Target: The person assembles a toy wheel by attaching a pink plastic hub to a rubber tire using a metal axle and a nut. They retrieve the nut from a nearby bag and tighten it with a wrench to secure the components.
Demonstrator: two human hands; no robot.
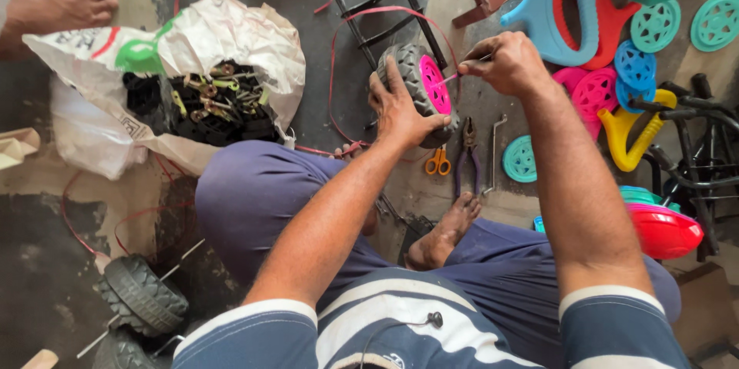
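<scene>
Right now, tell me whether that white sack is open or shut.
Open: the white sack has its mouth spread, showing black parts and metal fittings inside.

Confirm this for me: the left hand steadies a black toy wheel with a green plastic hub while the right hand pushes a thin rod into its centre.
Not quite. In the head view the hub of the black toy wheel is pink, not green. The rest stands: the left hand steadies the wheel while the right hand pushes a thin rod into its centre.
</scene>
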